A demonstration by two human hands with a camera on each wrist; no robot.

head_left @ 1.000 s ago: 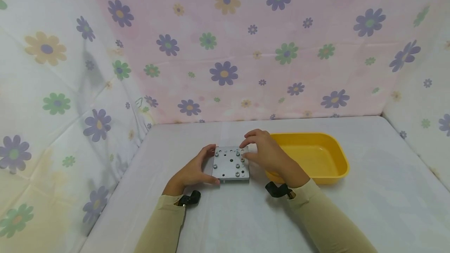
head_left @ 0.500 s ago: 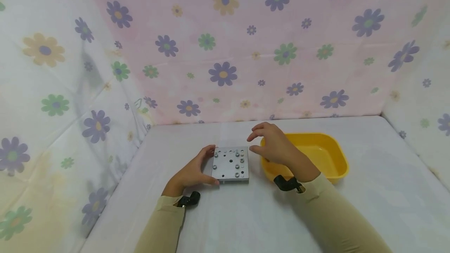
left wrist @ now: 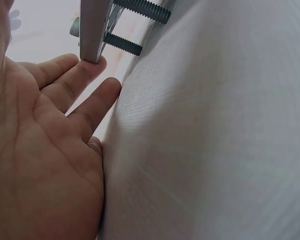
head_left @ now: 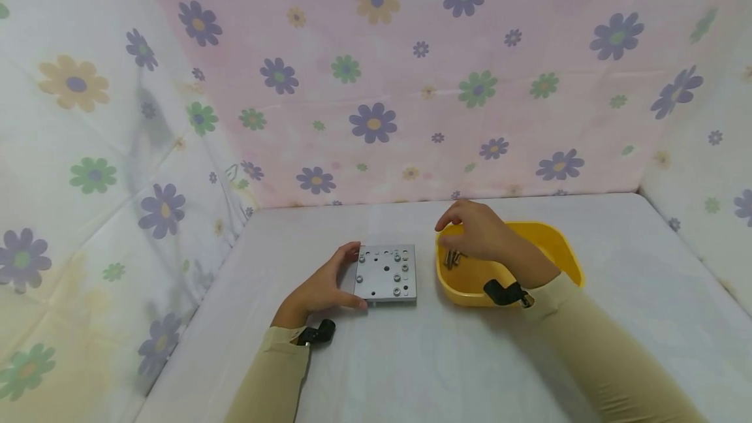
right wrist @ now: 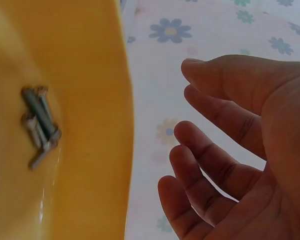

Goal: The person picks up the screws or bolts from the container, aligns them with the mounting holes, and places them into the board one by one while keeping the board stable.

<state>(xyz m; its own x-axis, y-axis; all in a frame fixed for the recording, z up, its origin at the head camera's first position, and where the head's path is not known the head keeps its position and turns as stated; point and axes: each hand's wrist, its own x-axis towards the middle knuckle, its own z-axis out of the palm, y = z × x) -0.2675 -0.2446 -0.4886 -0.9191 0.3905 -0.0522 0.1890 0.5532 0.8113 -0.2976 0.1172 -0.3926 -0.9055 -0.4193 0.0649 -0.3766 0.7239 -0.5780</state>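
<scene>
A square silver metal plate (head_left: 378, 282) with holes stands on the table, several socket-head bolts (head_left: 397, 277) set in its top. Seen from the left wrist, threaded bolt shanks (left wrist: 140, 9) stick out below the plate. My left hand (head_left: 320, 286) grips the plate at its left side, thumb at the near edge and fingers at the far corner. Over the left part of a yellow bin (head_left: 470, 299) is my right hand (head_left: 478, 234), its fingers loosely bent and holding nothing. Several loose bolts (right wrist: 40, 120) lie on the bin's floor, partly covered by that hand in the head view.
A white cloth covers the table (head_left: 376, 364). Flowered fabric (head_left: 376, 83) hangs at the back and both sides. The bin stands right of the plate, with a narrow strip of table between them. Each wrist wears a small black camera (head_left: 502, 292).
My right hand has moved right, from above the plate's upper right corner to over the yellow bin, which brings bolts in the bin into sight. The left hand and the plate stay put.
</scene>
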